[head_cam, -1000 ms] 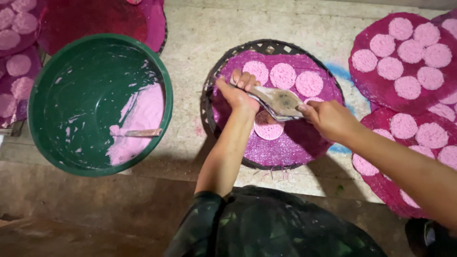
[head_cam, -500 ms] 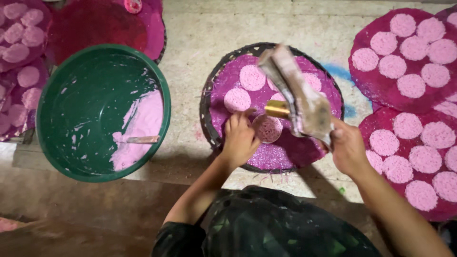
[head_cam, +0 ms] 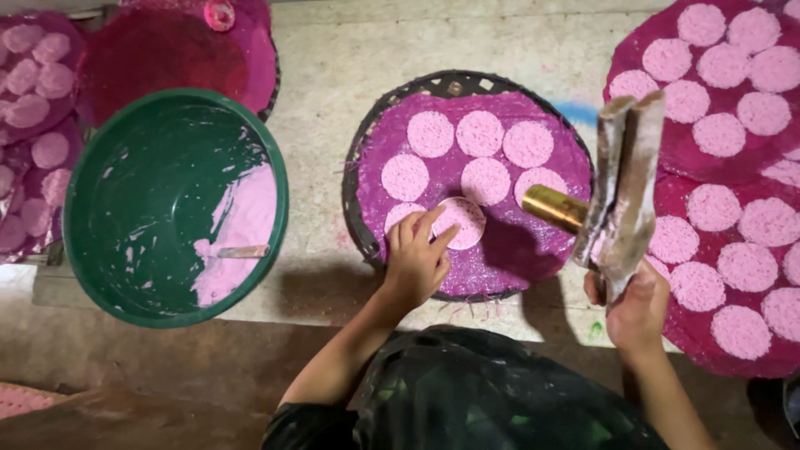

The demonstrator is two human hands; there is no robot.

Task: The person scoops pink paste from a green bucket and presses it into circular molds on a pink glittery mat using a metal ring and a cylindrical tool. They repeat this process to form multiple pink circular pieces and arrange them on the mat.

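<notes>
1. Since a second ago, my right hand (head_cam: 637, 304) has lifted the flat, batter-crusted tool (head_cam: 621, 196) away from the round woven tray (head_cam: 367, 142) and now holds it up near the tray's right edge, fingers closed round its lower end. A brass-coloured tube (head_cam: 554, 208) juts from the tool toward the tray's middle.
2. My left hand (head_cam: 417, 258), which was up against the tool then, has dropped to the tray's near edge. Its fingers are loosely spread and lie flat, their tips touching the newest pale pink disc (head_cam: 461, 221).
3. That disc sits on the magenta cloth (head_cam: 500, 258) in the near row, just beside another at the tray's near-left. Six more discs lie in two rows toward the far edge, so I judge the tray a little over half filled, with bare cloth left at the near-right.
4. The green basin (head_cam: 175, 208) stands well apart on the left of the concrete slab (head_cam: 325, 83), pink batter pooled on its right side, a stick lying in it.
5. More trays with pink discs crowd the slab's right edge (head_cam: 717, 183) and far-left corner (head_cam: 33, 100). Below is a worn, dim floor.
</notes>
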